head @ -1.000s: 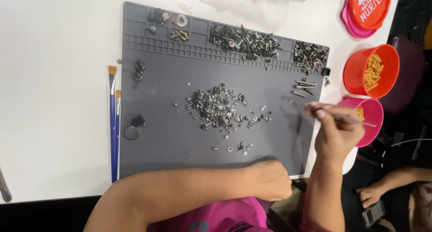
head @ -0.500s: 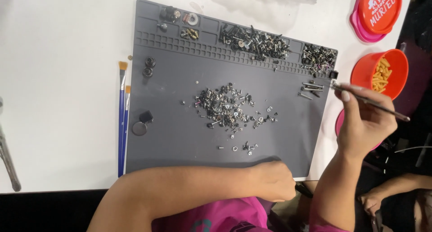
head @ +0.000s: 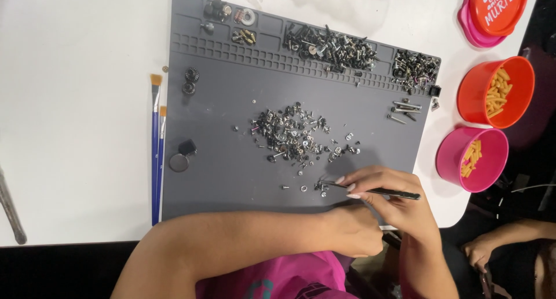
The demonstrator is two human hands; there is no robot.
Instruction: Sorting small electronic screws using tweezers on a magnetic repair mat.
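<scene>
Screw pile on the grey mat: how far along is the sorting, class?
Done: black screws and another heap fill the top trays, and long screws lie apart. In hand: the right hand holds tweezers to the small parts. Left: most of the central mixed pile.

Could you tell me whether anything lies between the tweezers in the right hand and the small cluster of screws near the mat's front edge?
Nothing visible does. The right hand holds the tweezers with their tip right at the small cluster of screws on the grey mat. The left hand rests behind, at the mat's edge.
</scene>
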